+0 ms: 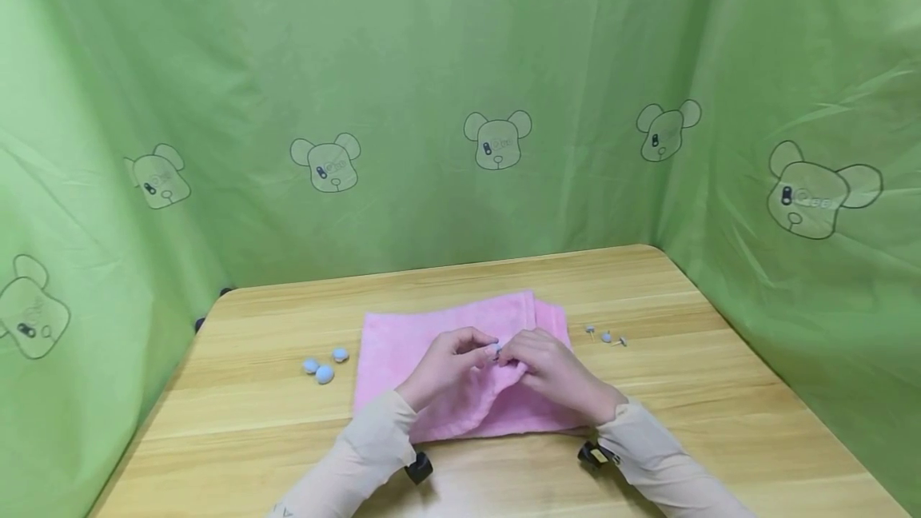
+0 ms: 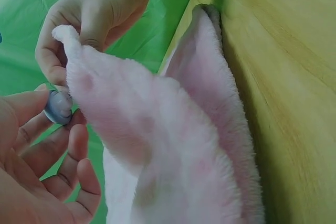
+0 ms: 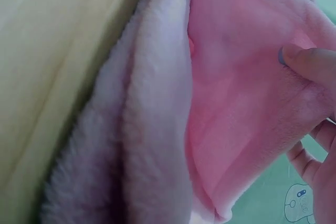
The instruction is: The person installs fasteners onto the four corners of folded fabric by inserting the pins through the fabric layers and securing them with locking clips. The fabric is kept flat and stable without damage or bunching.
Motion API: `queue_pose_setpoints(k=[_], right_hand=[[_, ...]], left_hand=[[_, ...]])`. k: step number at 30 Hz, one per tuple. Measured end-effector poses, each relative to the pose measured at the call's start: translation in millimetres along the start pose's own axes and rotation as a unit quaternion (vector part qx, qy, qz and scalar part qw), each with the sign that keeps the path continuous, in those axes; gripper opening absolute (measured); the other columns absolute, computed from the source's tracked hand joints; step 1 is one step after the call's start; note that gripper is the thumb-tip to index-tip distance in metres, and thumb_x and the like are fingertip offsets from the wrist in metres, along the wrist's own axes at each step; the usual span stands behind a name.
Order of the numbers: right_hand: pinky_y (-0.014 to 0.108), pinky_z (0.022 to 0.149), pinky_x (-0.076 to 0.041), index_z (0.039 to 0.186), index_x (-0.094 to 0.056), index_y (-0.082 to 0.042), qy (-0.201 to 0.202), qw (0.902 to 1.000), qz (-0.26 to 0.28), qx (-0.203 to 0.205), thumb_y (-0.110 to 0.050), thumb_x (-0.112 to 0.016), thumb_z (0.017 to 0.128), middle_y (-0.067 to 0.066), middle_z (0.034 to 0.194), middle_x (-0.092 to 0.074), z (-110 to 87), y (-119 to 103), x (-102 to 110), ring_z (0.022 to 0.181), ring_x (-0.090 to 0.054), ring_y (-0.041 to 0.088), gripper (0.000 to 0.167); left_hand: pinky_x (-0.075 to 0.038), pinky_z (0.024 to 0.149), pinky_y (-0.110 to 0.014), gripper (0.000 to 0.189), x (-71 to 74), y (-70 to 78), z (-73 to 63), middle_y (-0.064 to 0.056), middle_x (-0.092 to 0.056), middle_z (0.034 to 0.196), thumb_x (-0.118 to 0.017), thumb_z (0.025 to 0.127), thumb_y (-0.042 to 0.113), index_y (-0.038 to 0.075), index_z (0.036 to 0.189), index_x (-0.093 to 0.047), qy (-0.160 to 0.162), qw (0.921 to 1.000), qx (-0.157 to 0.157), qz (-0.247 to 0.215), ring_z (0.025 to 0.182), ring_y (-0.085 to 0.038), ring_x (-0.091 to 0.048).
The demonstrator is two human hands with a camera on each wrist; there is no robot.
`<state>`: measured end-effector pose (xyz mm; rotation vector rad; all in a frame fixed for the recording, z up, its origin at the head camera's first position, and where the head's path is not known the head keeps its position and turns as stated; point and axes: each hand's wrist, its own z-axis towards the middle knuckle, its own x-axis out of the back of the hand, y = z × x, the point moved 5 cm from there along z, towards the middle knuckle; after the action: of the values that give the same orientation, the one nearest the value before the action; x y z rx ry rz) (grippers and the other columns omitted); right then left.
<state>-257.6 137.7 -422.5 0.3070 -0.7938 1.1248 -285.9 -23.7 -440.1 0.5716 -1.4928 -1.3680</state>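
From my remote post I am seeing a green curtain [image 1: 410, 62] enclosing the workspace, and in front of it a wooden table [image 1: 237, 438] is supporting everything. In the middle, a pink cloth [image 1: 424, 334] is lying folded, with its near part being held up off the table between the hands; I am taking that as a way of getting at both of its faces.

My right hand [image 1: 550, 362] is grasping the cloth near a corner, fingers curling on one face and thumb pressing the other, probably for steadying the fabric. My left hand [image 1: 449, 362] is pinching a blue cap [image 2: 59, 107] between thumb and fingers. Its pale, hollowed side is facing the cloth, which is suiting it, I am judging, for meeting that edge. The cap is sitting just beside the fabric; whether they are touching, I am not managing to tell.

Left of the cloth, three spare caps [image 1: 324, 374] are resting close together, within easy reach of the hand that is holding their like. To the right, three smaller pins [image 1: 606, 336] are lying near the other hand, seemingly being sorted by side. Smallest, a blue spot [image 3: 282, 55] is showing under the right thumb, possibly a pin's head.
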Motion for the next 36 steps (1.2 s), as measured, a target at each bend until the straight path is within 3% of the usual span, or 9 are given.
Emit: queue_pose_setpoints(k=[5,10,13,17,23,28,30,32,36], right_hand=[[0.025,0.084,-0.051,0.092,-0.069,-0.014,-0.003,0.9992,0.032,-0.024,-0.007,-0.076,0.076,-0.006,0.090,-0.070,0.2,3.0,3.5,0.088,-0.064,0.009,0.019],[0.027,0.083,-0.052,0.093,-0.069,-0.013,0.004,0.9975,0.054,-0.044,-0.003,-0.077,0.074,-0.005,0.090,-0.070,0.2,6.7,6.6,0.087,-0.064,0.011,0.023],[0.027,0.082,-0.054,0.093,-0.069,-0.012,-0.001,0.9957,0.070,-0.061,0.000,-0.076,0.074,-0.004,0.091,-0.070,0.6,7.2,7.9,0.087,-0.064,0.012,0.024],[0.026,0.083,-0.055,0.095,-0.070,-0.013,-0.010,0.9910,0.093,-0.096,-0.002,-0.077,0.076,-0.003,0.093,-0.072,1.6,7.1,9.6,0.088,-0.065,0.011,0.022],[0.025,0.080,-0.056,0.096,-0.070,-0.012,-0.021,0.9817,0.099,-0.162,-0.005,-0.077,0.078,-0.004,0.091,-0.072,2.5,8.0,12.3,0.086,-0.064,0.005,0.021],[0.032,0.087,-0.056,0.106,-0.068,-0.012,-0.018,0.9719,0.096,-0.214,-0.011,-0.078,0.078,0.000,0.101,-0.071,2.3,12.1,15.5,0.096,-0.064,0.013,0.029],[0.040,0.092,-0.053,0.110,-0.066,-0.011,-0.010,0.9714,0.084,-0.222,-0.012,-0.078,0.078,0.003,0.110,-0.069,3.5,15.5,19.4,0.105,-0.061,0.020,0.034],[0.049,0.098,-0.050,0.115,-0.064,-0.010,0.007,0.9710,0.073,-0.227,-0.010,-0.079,0.077,0.008,0.119,-0.066,4.6,19.7,26.3,0.114,-0.057,0.026,0.040],[0.055,0.100,-0.046,0.119,-0.062,-0.006,0.044,0.9706,0.050,-0.231,-0.006,-0.078,0.077,0.014,0.124,-0.063,4.6,30.6,48.2,0.119,-0.054,0.032,0.044]], left_hand=[[-0.052,0.087,-0.026,0.035,-2.1,3.5,-5.0,-0.004,-0.069,0.114,-0.060,0.096,0.029,0.014,0.128,-0.061,-0.019,0.9985,0.015,0.049,0.095,-0.012,-0.063],[-0.048,0.090,-0.029,0.076,-10.5,10.2,-14.3,0.003,-0.060,0.123,-0.074,0.085,0.036,0.021,0.150,-0.037,-0.053,0.9938,0.031,0.093,0.102,-0.011,-0.056],[-0.047,0.091,-0.028,0.087,-14.5,14.8,-18.3,0.006,-0.056,0.127,-0.077,0.082,0.034,0.021,0.153,-0.030,-0.043,0.9914,0.022,0.121,0.103,-0.009,-0.054],[-0.050,0.086,-0.021,0.067,-15.6,17.8,-18.3,0.002,-0.061,0.123,-0.068,0.090,0.028,0.015,0.149,-0.039,-0.001,0.9877,-0.013,0.156,0.098,-0.007,-0.058],[-0.053,0.096,-0.030,0.040,-11.4,25.1,-16.0,-0.009,-0.068,0.121,-0.055,0.099,0.020,0.007,0.137,-0.054,0.055,0.9788,-0.058,0.188,0.106,-0.016,-0.065],[-0.055,0.080,-0.025,0.032,-5.3,19.0,-12.1,-0.007,-0.073,0.098,-0.051,0.101,0.023,0.012,0.129,-0.061,0.059,0.9877,-0.035,0.140,0.079,-0.008,-0.064],[-0.054,0.078,-0.024,0.028,0.1,12.1,-9.7,-0.006,-0.074,0.097,-0.051,0.101,0.026,0.014,0.121,-0.066,0.070,0.9926,0.002,0.100,0.079,-0.007,-0.063],[-0.054,0.082,-0.026,0.025,7.0,3.7,-7.4,-0.005,-0.073,0.100,-0.053,0.100,0.028,0.014,0.113,-0.069,0.084,0.9944,0.056,0.029,0.085,-0.009,-0.063],[-0.050,0.088,-0.028,0.025,25.2,-11.2,-2.9,-0.005,-0.071,0.100,-0.057,0.097,0.029,0.008,0.103,-0.070,0.127,0.9792,0.136,-0.081,0.091,-0.013,-0.061]])
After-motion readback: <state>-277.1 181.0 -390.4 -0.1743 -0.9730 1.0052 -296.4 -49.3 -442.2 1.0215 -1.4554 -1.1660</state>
